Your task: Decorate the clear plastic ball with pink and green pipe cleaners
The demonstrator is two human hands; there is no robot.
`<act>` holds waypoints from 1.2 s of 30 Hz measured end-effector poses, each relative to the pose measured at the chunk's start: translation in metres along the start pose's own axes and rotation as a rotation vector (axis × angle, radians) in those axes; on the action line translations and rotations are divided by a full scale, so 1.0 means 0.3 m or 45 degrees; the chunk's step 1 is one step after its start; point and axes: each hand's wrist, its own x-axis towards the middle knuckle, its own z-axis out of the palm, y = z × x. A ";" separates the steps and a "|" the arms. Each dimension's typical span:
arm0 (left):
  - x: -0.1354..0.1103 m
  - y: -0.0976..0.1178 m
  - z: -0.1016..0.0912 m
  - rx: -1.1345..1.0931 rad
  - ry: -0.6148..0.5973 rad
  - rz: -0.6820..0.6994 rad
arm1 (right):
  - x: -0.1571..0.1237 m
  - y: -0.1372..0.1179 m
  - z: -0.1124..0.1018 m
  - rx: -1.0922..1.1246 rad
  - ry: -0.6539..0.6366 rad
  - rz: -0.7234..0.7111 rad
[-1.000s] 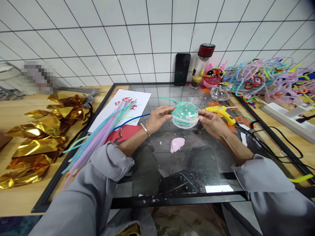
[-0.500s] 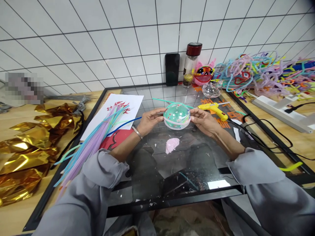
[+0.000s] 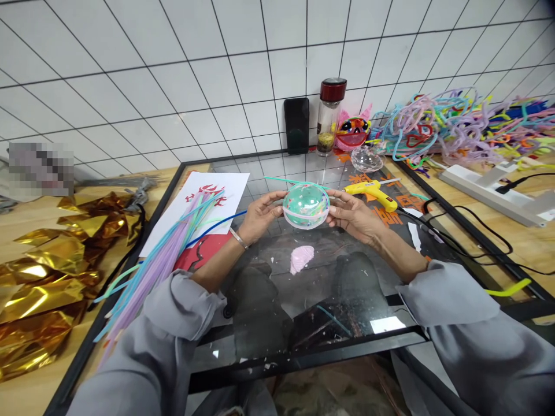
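Between my two hands is a clear plastic dome (image 3: 306,203) with a pale pink band around its lower rim, green and speckled with colour inside. My left hand (image 3: 263,216) pinches its left side, and my right hand (image 3: 353,216) grips its right side. Both hold it up above the dark glass tabletop (image 3: 269,289). Below it on the glass lies a crumpled pink lump (image 3: 302,259). Past my right hand rests a yellow glue gun (image 3: 375,193). A thin green pipe cleaner (image 3: 281,179) lies behind the dome.
To the left are a bundle of pipe cleaners (image 3: 160,268), white paper (image 3: 234,190) with red cut-outs, and gold foil (image 3: 56,248). At the back stand a phone (image 3: 297,125), a glass bottle (image 3: 328,124) and a pink mask-like figure (image 3: 353,132). A power strip (image 3: 485,193) sits right.
The dome tilts slightly in my hands, its pink rim turning a little. My view has shifted slightly; both hands keep their grip.
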 end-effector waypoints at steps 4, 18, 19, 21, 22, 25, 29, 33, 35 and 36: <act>-0.005 0.007 0.002 0.044 0.009 -0.028 | -0.008 -0.009 0.007 -0.003 -0.090 0.069; -0.016 0.157 0.050 0.509 0.025 -0.035 | -0.026 0.011 0.093 -0.339 0.080 -0.161; -0.018 0.175 0.061 0.557 0.046 -0.045 | -0.026 0.018 0.099 -0.378 0.092 -0.190; -0.019 0.205 0.080 0.600 0.044 -0.071 | -0.028 0.031 0.112 -0.451 0.105 -0.231; -0.019 0.218 0.089 0.626 0.021 -0.079 | -0.029 0.037 0.118 -0.482 0.114 -0.244; -0.019 0.249 0.112 0.790 -0.099 -0.057 | -0.035 0.052 0.137 -0.582 0.161 -0.303; -0.024 0.264 0.134 0.931 -0.154 -0.056 | -0.045 0.062 0.160 -0.707 0.226 -0.402; -0.028 0.251 0.144 0.888 -0.100 -0.047 | -0.049 0.061 0.171 -0.705 0.251 -0.403; -0.027 0.246 0.147 0.882 -0.058 -0.063 | -0.047 0.058 0.169 -0.651 0.226 -0.365; -0.026 0.245 0.147 0.882 -0.041 -0.078 | -0.046 0.056 0.166 -0.607 0.207 -0.338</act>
